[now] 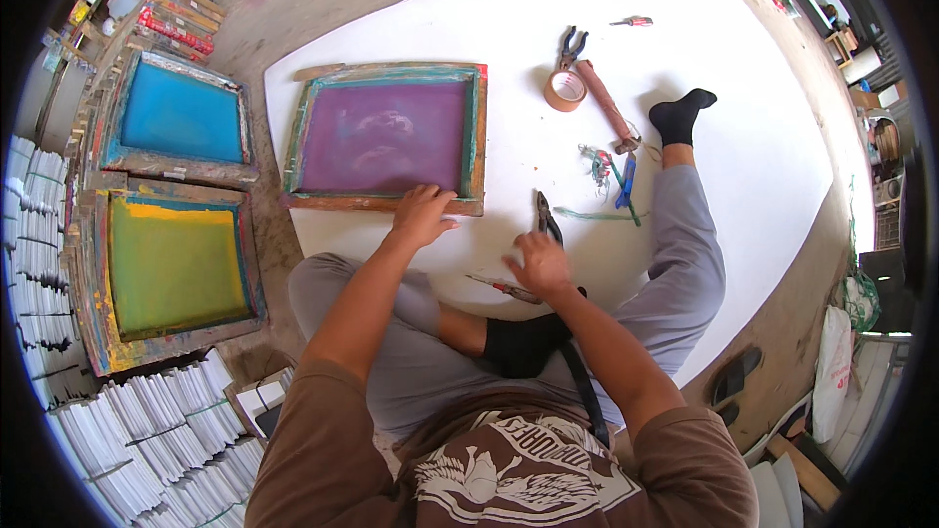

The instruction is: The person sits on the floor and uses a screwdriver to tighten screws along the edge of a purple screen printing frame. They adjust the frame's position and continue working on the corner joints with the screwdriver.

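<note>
A wooden silk-screen frame [474,137] with purple mesh lies flat on a white sheet [548,0] at the left. My left hand [423,216] is at its near edge, fingers over the wooden bar and thumb on the near side. Between my legs, my right hand [541,266] is smeared by motion. Dark-handled pliers [543,205] lie right beside it, their handles partly behind the fingers, and whether it touches them is unclear. Just left of that hand lies a slim pointed tool with a red part [501,286].
Farther right lie a tape roll [565,92], other pliers [570,47], a hammer [608,108], a screwdriver [634,22], a blue cutter [626,181] and tangled cord [599,166]. Blue [181,112] and yellow-green [176,269] screens stand left, near paper stacks [147,430].
</note>
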Available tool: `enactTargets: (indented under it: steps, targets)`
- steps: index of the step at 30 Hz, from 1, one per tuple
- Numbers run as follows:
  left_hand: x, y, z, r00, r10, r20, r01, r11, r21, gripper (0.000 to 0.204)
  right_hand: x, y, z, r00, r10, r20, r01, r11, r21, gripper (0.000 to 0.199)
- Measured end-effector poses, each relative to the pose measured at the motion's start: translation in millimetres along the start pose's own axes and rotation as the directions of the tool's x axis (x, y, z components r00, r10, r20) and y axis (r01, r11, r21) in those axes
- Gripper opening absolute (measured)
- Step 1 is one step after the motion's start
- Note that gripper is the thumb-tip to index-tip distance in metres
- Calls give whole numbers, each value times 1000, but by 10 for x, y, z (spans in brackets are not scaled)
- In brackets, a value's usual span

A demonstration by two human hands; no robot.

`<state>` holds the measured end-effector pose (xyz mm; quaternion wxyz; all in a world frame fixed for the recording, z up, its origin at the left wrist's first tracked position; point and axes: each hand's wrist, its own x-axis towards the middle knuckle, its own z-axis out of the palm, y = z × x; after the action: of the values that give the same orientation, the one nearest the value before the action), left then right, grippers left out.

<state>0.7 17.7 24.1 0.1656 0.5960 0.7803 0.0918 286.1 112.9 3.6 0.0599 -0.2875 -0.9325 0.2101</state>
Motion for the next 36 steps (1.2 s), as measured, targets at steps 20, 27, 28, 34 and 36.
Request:
enactTargets:
  steps: [20, 27, 28, 34, 36]
  targets:
    - [151, -91, 292, 991, 82, -110, -104, 972, -211, 54, 276, -253, -2, 881, 471, -38, -471, 882, 22, 33]
    - [199, -29, 287, 977, 63, -205, -102, 977, -189, 57, -39, -159, 289, 909, 408, 83, -414, 907, 79, 30]
    - [201, -12, 252, 977, 49, -209, -91, 976, -197, 55, -65, -119, 333, 918, 394, 52, -397, 906, 145, 29]
    - [199, -108, 346, 961, 47, -273, -126, 951, -281, 36, -60, -23, 379, 900, 435, 23, -368, 732, 574, 22]
    - [185, -148, 350, 957, 59, -285, -143, 948, -284, 32, 27, -100, 160, 863, 457, 214, -485, 633, 604, 23]
